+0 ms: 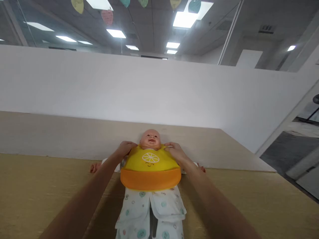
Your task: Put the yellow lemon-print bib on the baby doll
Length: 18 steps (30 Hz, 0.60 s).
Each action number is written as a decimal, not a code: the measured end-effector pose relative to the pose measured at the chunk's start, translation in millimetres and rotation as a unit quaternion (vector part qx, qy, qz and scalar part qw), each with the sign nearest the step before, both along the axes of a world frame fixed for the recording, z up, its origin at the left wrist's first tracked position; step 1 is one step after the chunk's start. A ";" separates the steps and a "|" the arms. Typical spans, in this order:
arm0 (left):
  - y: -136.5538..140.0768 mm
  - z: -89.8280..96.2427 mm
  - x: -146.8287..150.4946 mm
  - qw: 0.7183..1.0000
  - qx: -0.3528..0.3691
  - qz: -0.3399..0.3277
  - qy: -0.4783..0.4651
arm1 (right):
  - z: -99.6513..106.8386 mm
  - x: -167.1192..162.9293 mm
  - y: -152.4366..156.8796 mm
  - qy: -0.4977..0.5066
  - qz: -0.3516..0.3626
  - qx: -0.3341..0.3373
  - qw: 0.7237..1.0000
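Observation:
A baby doll [151, 136] lies on its back with its head toward the wall. Across its chest is a yellow bib [136, 159] with a white citrus slice and a smiling face printed on it. An orange catch pocket [151, 180] runs along the bib's lower edge. My left hand [125, 149] has its fingers closed on the bib's upper left corner, by the doll's neck. At the upper right corner, my right hand [176, 152] grips the bib likewise. White printed clothes [139, 205] cover the doll's body. The neck strap behind the head is hidden.
Under the doll is a wood-coloured tabletop [50, 189], with a paler strip [50, 136] behind. A white wall [112, 86] rises at the back, topped by glass panels. The doll's hands [94, 167] stick out beside my forearms. Floor [286, 156] shows at the right.

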<state>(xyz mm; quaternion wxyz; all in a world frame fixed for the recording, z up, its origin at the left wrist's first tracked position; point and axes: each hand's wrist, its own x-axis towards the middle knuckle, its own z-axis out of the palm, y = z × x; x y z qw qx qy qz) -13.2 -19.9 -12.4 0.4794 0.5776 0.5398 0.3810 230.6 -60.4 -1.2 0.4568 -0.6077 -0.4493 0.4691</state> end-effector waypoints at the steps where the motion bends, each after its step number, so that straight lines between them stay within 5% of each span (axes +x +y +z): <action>1: -7.0 3.1 -2.3 1.000 -0.009 -0.001 -0.014 | 2.5 0.5 -7.1 0.004 0.000 0.003 1.000; 7: -36.0 22.2 -11.3 0.972 -0.107 0.012 -0.208 | 3.7 5.4 -36.0 0.052 -0.015 0.015 0.998; 12: -41.4 29.7 -5.8 0.958 -0.135 0.055 -0.248 | -11.5 5.1 -28.6 0.093 -0.050 0.036 0.994; 18: -62.9 16.3 -3.7 0.965 -0.052 0.082 -0.244 | -19.1 2.0 -32.0 0.085 -0.082 0.050 0.992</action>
